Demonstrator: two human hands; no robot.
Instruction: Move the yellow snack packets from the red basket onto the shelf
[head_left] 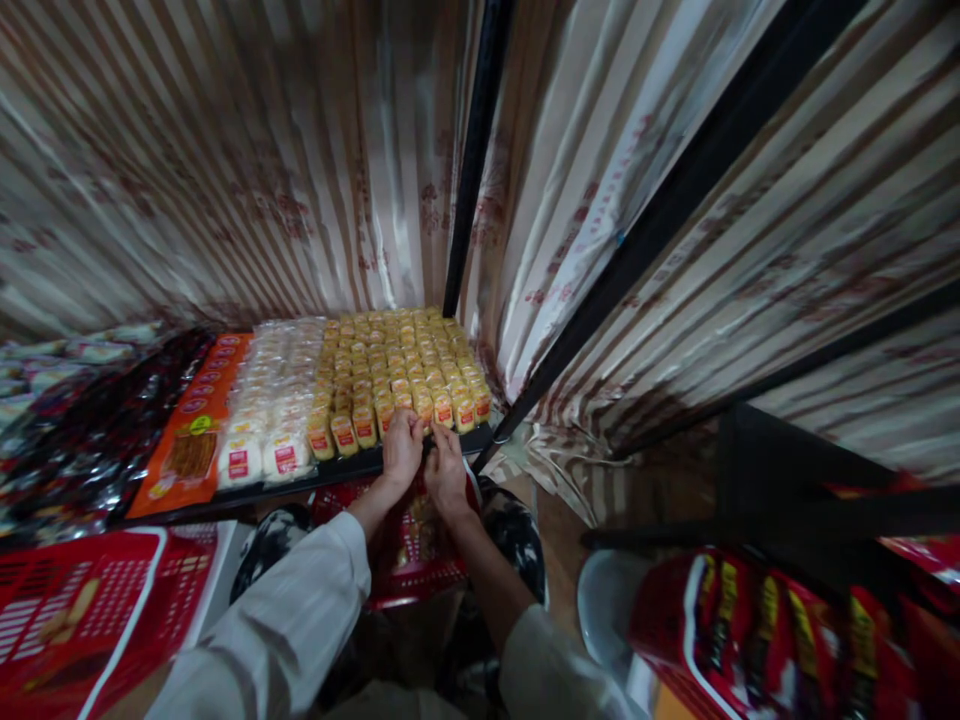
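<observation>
Rows of small yellow wrapped snack packets (397,350) with red labels stand on a dark shelf (360,466). At the front edge of these rows, my left hand (403,448) is closed, fingertips bent together against the packets. My right hand (447,470) is just beside it, its thumb and fingers pinched near the same front packets. Whatever lies between the fingers is hidden. Under my wrists is a red basket (416,585) with a few small packets inside, held between my knees. White wrapped packets (274,400) line the shelf left of the yellow ones.
Left along the shelf are an orange snack bag (191,430) and dark shiny packets (90,430). A red basket (67,590) with a white handle stands lower left. Another basket (667,610) holds red bags at right. Black posts (480,150) and striped curtains (300,150) rise behind.
</observation>
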